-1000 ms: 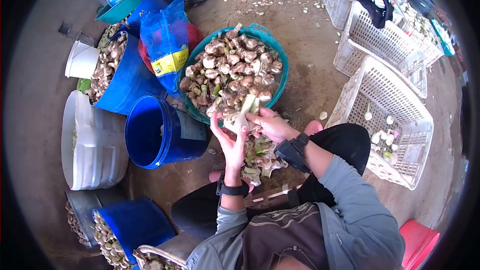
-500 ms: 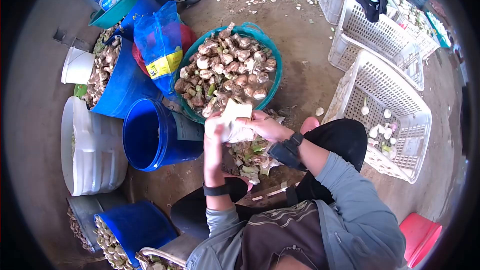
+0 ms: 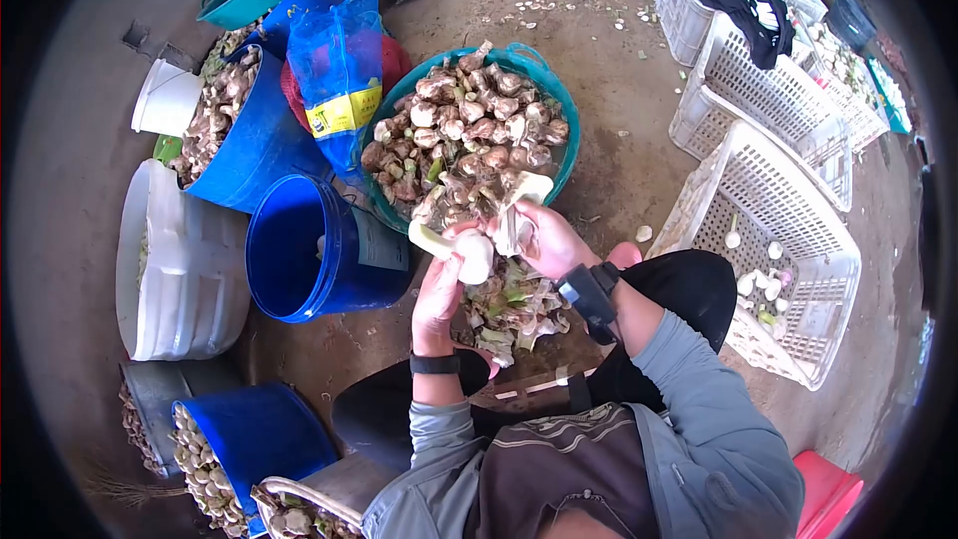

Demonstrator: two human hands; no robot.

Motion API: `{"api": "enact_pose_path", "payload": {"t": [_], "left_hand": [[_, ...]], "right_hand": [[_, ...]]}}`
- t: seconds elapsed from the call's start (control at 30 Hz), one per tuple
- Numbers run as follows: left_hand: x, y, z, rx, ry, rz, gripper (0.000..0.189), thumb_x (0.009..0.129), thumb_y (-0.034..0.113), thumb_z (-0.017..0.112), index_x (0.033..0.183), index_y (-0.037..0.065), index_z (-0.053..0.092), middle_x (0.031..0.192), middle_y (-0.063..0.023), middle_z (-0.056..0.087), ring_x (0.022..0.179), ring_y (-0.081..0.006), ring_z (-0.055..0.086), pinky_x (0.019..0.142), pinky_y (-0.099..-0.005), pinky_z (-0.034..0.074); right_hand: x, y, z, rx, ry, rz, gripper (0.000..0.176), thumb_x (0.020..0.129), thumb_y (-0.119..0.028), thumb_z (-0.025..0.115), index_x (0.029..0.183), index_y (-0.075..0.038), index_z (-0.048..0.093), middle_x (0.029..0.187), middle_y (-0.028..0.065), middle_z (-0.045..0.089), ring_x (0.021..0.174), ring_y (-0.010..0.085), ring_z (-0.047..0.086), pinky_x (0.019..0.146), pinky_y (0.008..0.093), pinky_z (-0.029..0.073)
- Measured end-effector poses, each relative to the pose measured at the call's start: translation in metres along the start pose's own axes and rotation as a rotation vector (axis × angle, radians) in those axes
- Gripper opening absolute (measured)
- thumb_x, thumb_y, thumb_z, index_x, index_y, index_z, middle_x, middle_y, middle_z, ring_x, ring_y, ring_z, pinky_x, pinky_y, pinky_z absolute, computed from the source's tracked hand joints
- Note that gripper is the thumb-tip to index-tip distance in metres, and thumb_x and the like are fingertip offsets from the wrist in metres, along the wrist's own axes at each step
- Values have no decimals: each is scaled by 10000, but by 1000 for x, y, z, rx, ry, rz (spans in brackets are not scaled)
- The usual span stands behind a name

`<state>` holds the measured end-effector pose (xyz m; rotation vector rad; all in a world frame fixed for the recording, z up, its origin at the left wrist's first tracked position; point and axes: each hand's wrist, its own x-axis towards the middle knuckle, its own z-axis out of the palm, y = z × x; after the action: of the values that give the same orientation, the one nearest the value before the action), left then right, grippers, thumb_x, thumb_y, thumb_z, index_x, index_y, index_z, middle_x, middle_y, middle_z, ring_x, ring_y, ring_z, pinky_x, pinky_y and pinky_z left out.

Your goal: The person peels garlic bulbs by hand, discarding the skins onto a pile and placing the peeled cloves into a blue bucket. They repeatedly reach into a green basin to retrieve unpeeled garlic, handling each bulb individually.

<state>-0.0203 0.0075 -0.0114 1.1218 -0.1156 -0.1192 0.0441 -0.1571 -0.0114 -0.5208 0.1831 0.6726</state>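
Seen from above through a round fisheye view, a seated person in a grey jacket works with bare hands over a concrete floor [image 3: 619, 175]. The left hand [image 3: 436, 291] grasps a clean white garlic bulb [image 3: 475, 258], its thick pale stem pointing up and to the left. The right hand [image 3: 551, 242], just beside it, pinches a strip of papery husk [image 3: 509, 232] with a pale, wide end. Both hands are in front of the near rim of a round green tub [image 3: 571, 145], heaped with unpeeled, soil-browned garlic [image 3: 469, 125]. Below the hands, a pile of peelings [image 3: 514, 311] lies on the floor between the person's feet. To the left stands a blue bucket [image 3: 289, 250], with a blue mesh bag [image 3: 337, 75] behind it, near the tub. To the right, a white plastic crate [image 3: 833, 274] holds a few peeled bulbs [image 3: 766, 284] scattered on its slotted base.
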Motion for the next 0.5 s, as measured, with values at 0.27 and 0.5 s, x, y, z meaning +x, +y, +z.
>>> {"api": "enact_pose_path", "payload": {"t": [0.27, 0.5], "left_hand": [[13, -22, 1, -823, 532, -5, 340, 988, 272, 305, 1161, 21, 458, 1138, -162, 549, 1112, -321, 504, 1001, -467, 384], [14, -5, -15, -752, 569, 4, 345, 984, 287, 286, 1125, 26, 462, 1103, -178, 564, 1075, -322, 528, 958, -458, 416]], "right_hand": [[-25, -49, 24, -65, -556, -158, 266, 903, -339, 473, 922, -76, 507, 628, -20, 415, 550, 85, 389, 535, 246, 323], [2, 2, 16, -1519, -261, -597, 287, 810, -134, 596, 1087, -90, 534, 852, 93, 615, 723, 295, 601, 625, 365, 483]]}}
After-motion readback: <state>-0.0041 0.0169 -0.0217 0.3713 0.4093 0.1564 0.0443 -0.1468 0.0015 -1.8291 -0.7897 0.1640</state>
